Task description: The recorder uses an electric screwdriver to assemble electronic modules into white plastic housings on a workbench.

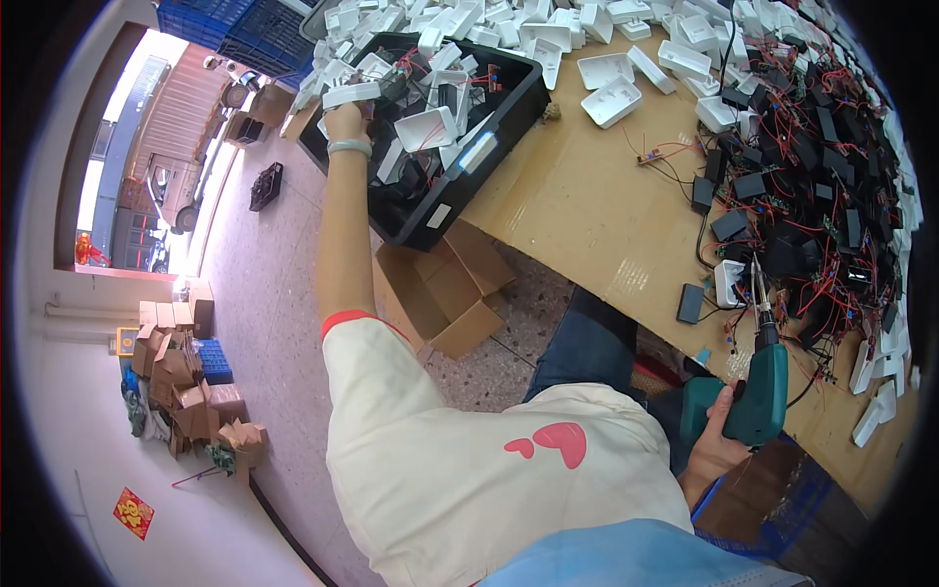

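Observation:
My left hand, with a pale bangle at its wrist, reaches over the far-left corner of a black plastic bin. Its fingers are closed on a white plastic case. Inside the bin lie more white cases, some with red wires. At the near right, my right hand grips a dark green soldering gun by its handle. The gun's thin metal tip points away from me, beside a small open white case at the edge of a heap of black parts.
Black boxes and red-wired circuit boards are heaped on the table at the right. White cases pile up along the far side. An open cardboard box stands below the bin. Blue crates are stacked at far left.

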Tool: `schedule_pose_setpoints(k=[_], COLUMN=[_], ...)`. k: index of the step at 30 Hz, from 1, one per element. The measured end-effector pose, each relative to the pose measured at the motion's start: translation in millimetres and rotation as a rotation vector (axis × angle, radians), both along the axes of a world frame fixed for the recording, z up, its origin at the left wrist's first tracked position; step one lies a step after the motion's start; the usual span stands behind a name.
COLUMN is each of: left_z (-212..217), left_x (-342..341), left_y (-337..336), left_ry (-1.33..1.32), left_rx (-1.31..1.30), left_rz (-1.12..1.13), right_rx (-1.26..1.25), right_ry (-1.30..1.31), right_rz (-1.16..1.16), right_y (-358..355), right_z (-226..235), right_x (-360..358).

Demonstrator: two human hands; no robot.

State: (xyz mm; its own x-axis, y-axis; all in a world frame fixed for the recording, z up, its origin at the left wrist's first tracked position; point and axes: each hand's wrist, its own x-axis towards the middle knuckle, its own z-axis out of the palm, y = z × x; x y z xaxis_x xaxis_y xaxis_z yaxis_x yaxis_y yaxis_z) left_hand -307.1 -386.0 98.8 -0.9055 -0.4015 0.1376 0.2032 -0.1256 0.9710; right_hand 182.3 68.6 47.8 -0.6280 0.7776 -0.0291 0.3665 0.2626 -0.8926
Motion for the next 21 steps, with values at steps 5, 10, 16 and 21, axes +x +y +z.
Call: schedule_pose_setpoints(k=[5,10,16,21], left_z=[-2.7,24.2,10.2,-5.7], left_x=[8.6,23.6,5.7,6.4], left_y=[7.9,40.9,21.1,22.5], left_ry=[0.231,0.302,0.059,0.008], left_rx=[-1.172,-1.219,-1.460,-0.883], left_rz=[1.246,0.287,0.093,0.110], right_rx=[-0.049,-0.085,-0.098,-0.069], right_ry=[0.008,-0.003,-0.060,-0.091], right_rz=[0.014,0.031,-0.004,0.017], right_y=[-0.3,2.3,2.7,3.8], right_z=[-4.9,-3.3,-0.6,5.5], right_x=[-0.8,1.7,8.8,8.0])
